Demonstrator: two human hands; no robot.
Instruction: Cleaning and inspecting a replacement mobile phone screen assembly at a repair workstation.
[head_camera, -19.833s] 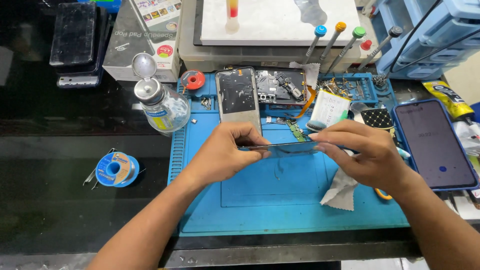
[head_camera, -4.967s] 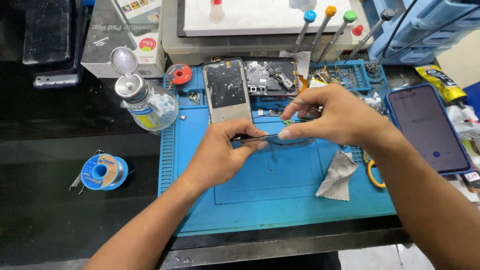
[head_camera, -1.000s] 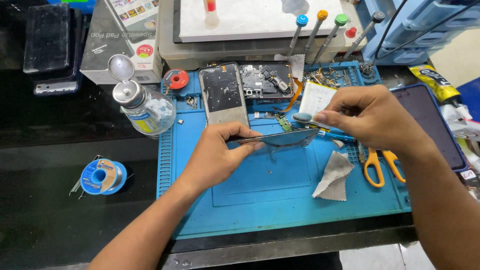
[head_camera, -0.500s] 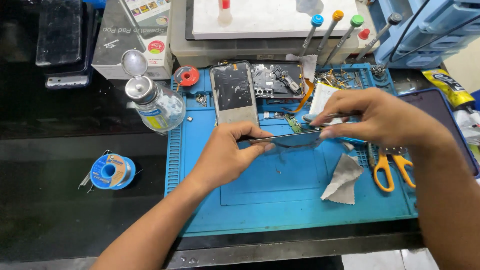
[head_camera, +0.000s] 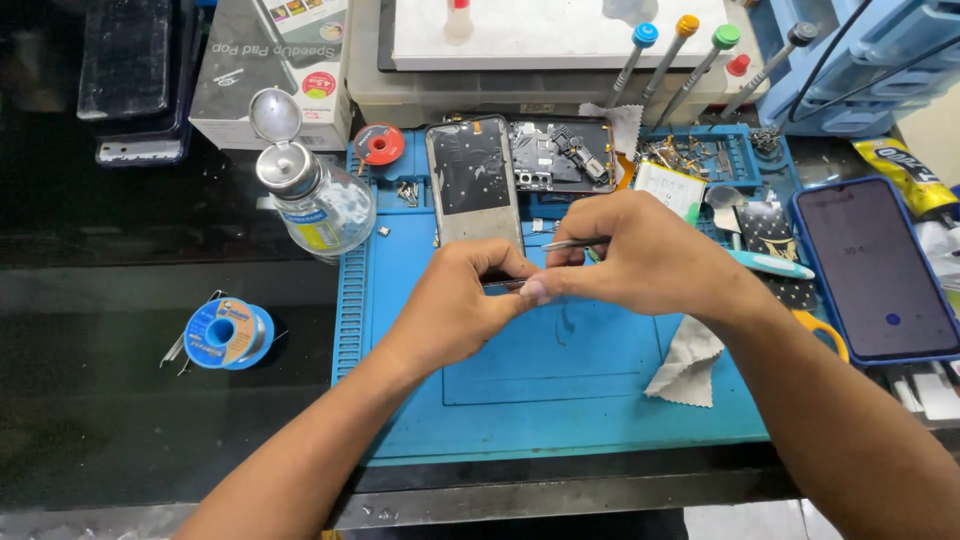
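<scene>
Both my hands meet over the blue work mat (head_camera: 560, 400). My left hand (head_camera: 460, 305) pinches the near end of a thin dark strip-like part (head_camera: 503, 285), most of it hidden behind my fingers. My right hand (head_camera: 640, 255) is closed on metal tweezers (head_camera: 562, 243) and also touches the strip with its fingertips. Just beyond my hands lies an opened phone: a grey frame (head_camera: 472, 180) and a dark back half with exposed boards (head_camera: 560, 155).
A clear bottle with metal pump top (head_camera: 312, 200) stands left of the mat. A blue solder spool (head_camera: 228, 334) lies on the black bench. A white cloth (head_camera: 688, 362), orange-handled scissors (head_camera: 825, 335), a blue phone (head_camera: 875, 268) and screwdrivers (head_camera: 690, 60) sit right and behind.
My right hand has slid left along the strip until it meets my left hand. The long dark strip that showed between the hands is now mostly covered.
</scene>
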